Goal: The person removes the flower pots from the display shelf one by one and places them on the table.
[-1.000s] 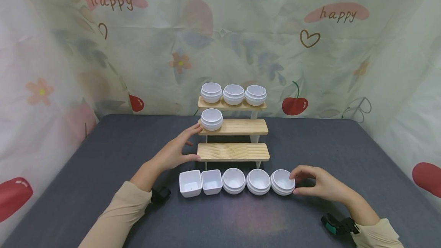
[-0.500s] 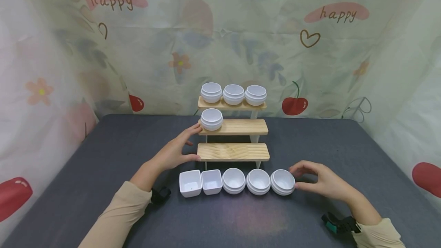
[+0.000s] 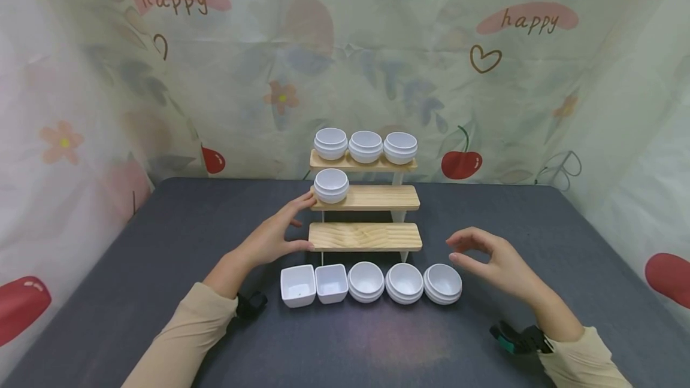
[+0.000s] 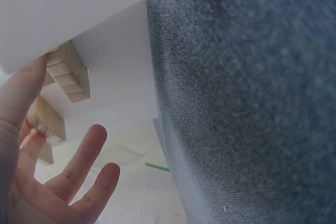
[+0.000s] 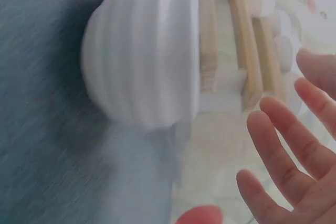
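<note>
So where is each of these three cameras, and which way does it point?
Head: worn on the head, looking forward and down at the table, the wooden shelf and the bowls; both forearms, the left hand and the right hand show.
Left wrist: low beside the shelf's left end, facing along the table; palm and fingers show.
Right wrist: low, facing the rightmost round bowl side-on; fingertips show.
Shared: head and right wrist both see that bowl.
</note>
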### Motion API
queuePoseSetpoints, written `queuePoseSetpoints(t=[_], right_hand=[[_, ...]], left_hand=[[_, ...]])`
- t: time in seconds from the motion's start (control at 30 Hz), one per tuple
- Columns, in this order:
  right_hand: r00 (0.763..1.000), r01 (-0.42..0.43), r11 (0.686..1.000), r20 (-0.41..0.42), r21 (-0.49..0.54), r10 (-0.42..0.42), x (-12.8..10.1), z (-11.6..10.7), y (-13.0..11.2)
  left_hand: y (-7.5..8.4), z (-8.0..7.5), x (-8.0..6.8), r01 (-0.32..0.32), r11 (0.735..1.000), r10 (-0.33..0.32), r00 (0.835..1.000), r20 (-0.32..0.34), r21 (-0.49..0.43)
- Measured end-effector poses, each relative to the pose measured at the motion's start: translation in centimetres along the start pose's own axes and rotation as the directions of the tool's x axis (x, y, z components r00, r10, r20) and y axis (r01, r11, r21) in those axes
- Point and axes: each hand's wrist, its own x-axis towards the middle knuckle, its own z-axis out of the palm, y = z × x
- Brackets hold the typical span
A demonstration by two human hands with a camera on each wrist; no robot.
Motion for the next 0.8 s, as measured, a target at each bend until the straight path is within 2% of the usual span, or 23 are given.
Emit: queuePoseSetpoints(t=[0.33, 0.8], right_hand=[[0.997, 0.057, 0.998, -0.052, 0.022, -0.056, 2.6, 0.7, -2.6], [0.998, 0.047, 0.993, -0.039, 0.112, -0.043, 6.6, 2.8, -5.9]], left_hand=[[0.1, 0.0, 0.0, 0.002, 1.0, -0.002, 1.0, 0.003, -0.007], [0.0, 0.0, 0.0, 0.002, 1.0, -0.002, 1.0, 0.004, -0.006]])
